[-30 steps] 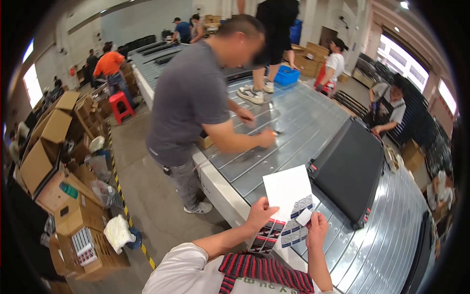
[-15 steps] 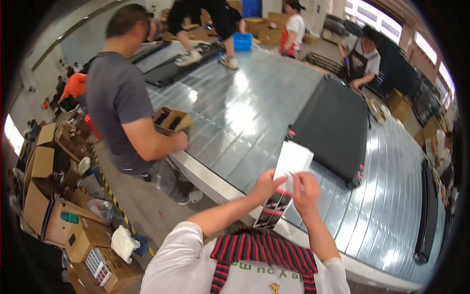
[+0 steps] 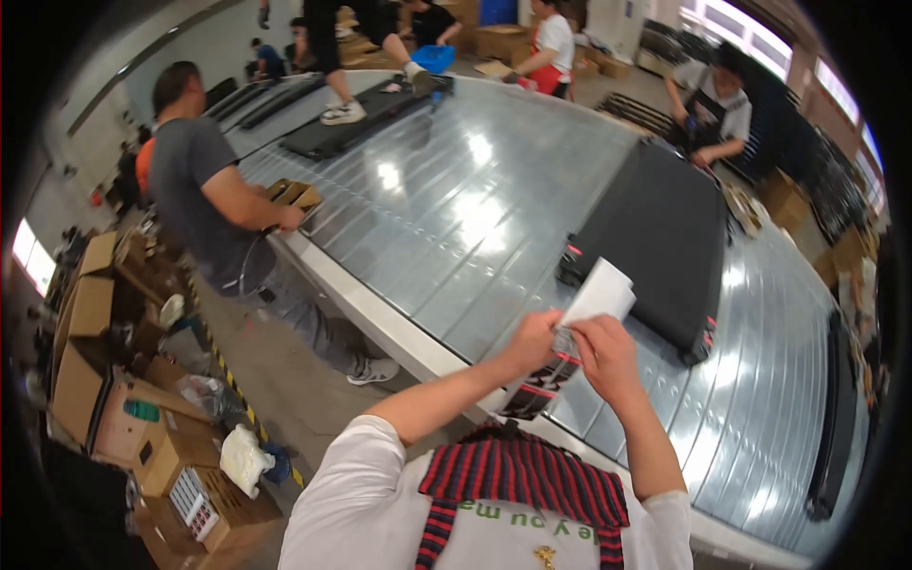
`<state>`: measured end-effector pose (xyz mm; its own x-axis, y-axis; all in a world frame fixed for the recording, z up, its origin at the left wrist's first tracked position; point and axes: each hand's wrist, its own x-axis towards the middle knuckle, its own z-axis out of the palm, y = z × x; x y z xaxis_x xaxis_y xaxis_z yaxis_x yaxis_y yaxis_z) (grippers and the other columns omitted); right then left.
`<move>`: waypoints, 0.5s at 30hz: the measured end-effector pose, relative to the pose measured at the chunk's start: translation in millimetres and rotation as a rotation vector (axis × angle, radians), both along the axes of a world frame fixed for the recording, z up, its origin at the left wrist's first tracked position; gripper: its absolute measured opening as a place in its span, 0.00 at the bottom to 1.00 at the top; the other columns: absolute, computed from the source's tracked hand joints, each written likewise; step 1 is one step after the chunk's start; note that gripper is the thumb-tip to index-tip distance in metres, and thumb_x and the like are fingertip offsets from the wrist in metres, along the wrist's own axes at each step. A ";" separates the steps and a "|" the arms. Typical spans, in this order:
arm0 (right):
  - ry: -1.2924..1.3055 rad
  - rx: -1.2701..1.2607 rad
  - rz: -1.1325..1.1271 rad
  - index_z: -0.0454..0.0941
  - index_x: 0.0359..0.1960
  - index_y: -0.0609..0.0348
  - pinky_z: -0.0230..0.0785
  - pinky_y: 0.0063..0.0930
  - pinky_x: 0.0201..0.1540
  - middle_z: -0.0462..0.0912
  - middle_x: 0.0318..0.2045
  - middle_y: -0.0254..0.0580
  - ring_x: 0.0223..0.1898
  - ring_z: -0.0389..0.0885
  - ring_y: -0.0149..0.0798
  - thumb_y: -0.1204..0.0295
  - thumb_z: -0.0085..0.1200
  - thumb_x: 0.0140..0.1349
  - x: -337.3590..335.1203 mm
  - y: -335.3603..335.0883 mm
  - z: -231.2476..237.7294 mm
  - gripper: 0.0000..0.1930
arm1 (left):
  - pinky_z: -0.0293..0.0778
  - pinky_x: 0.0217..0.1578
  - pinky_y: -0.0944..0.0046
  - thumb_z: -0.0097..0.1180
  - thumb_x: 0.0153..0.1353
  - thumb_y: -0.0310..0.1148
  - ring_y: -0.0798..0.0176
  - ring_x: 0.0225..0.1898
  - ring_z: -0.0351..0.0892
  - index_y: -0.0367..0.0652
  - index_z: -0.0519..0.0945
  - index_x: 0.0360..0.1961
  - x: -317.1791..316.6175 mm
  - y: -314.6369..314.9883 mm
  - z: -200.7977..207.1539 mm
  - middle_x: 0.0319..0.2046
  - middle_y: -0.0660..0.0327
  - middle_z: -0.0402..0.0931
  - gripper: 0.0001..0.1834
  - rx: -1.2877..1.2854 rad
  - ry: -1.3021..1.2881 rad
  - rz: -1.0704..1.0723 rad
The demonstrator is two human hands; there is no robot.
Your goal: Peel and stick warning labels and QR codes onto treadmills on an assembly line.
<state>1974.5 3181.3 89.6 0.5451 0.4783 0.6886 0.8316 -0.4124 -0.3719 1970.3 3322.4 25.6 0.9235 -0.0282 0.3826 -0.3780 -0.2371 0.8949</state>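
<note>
A long label sheet [image 3: 605, 288], white at its top and printed in black and red blocks lower down, is held in front of me above the table's near edge. My left hand [image 3: 530, 346] is closed around its left edge. The fingers of my right hand [image 3: 608, 353] are pinched together against the sheet's face, close to the left thumb. Whether a single label is between those fingertips is too small to tell. Just beyond the sheet, a wide flat black panel [image 3: 655, 247] with small red tags at its corners lies on the metal table [image 3: 456, 275].
To the left, a person in grey [image 3: 204, 190] holds an open cardboard box [image 3: 293, 196] at the table edge. Another person stands on the table near more black panels [image 3: 356, 123]. A person [image 3: 717, 104] works at the far right. Cartons [image 3: 176, 465] fill the lower left.
The sheet and both hands have shifted slightly right and up in view, the hands now closer together. The person in grey appears farther left, and the person on the table has stepped.
</note>
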 end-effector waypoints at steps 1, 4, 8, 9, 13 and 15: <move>0.034 -0.042 -0.008 0.75 0.27 0.60 0.65 0.31 0.27 0.74 0.23 0.43 0.26 0.73 0.44 0.79 0.53 0.48 0.3 -1.9 1.6 0.04 | 0.67 0.28 0.63 0.51 0.48 0.28 0.64 0.25 0.72 0.36 0.75 0.29 0.8 -0.7 1.4 0.24 0.48 0.74 0.07 -0.043 0.091 -0.028; 0.079 -0.110 0.002 0.75 0.26 0.59 0.65 0.31 0.27 0.73 0.23 0.43 0.26 0.73 0.44 0.79 0.53 0.47 4.2 -9.2 3.2 0.04 | 0.67 0.28 0.64 0.50 0.50 0.33 0.66 0.26 0.71 0.36 0.75 0.31 3.5 -4.4 1.3 0.23 0.50 0.74 0.11 -0.059 0.103 -0.038; 0.113 -0.066 0.047 0.74 0.24 0.61 0.65 0.25 0.26 0.72 0.20 0.42 0.23 0.72 0.38 0.80 0.53 0.46 11.5 -17.9 -0.8 0.03 | 0.67 0.30 0.65 0.51 0.50 0.35 0.68 0.26 0.71 0.36 0.75 0.34 15.1 3.0 2.6 0.24 0.53 0.75 0.13 -0.102 0.205 -0.019; 0.175 0.006 0.064 0.73 0.23 0.61 0.64 0.23 0.25 0.71 0.19 0.41 0.23 0.72 0.35 0.81 0.53 0.45 17.3 -22.7 -1.2 0.03 | 0.67 0.31 0.66 0.52 0.51 0.35 0.69 0.26 0.71 0.35 0.75 0.34 20.0 6.0 4.9 0.24 0.55 0.76 0.14 -0.087 0.171 0.051; 0.366 0.425 -0.055 0.71 0.33 0.62 0.63 0.17 0.31 0.72 0.25 0.32 0.26 0.69 0.24 0.82 0.52 0.48 59.4 -47.3 -3.9 0.09 | 0.66 0.31 0.70 0.54 0.52 0.34 0.74 0.29 0.68 0.34 0.76 0.34 26.7 22.3 19.1 0.26 0.63 0.74 0.13 -0.158 0.223 0.039; 0.473 0.550 -0.005 0.61 0.51 0.63 0.65 0.18 0.37 0.71 0.39 0.39 0.37 0.69 0.28 0.82 0.54 0.46 89.2 -57.9 -10.7 0.27 | 0.66 0.33 0.72 0.53 0.54 0.33 0.75 0.32 0.68 0.34 0.75 0.36 24.4 30.1 28.3 0.30 0.64 0.74 0.13 -0.125 0.262 -0.001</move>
<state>2063.7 3123.3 78.9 0.8456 0.1270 0.5185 0.5287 -0.0653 -0.8463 1994.7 3352.5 53.9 0.9913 0.0032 0.1313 -0.1300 -0.1188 0.9844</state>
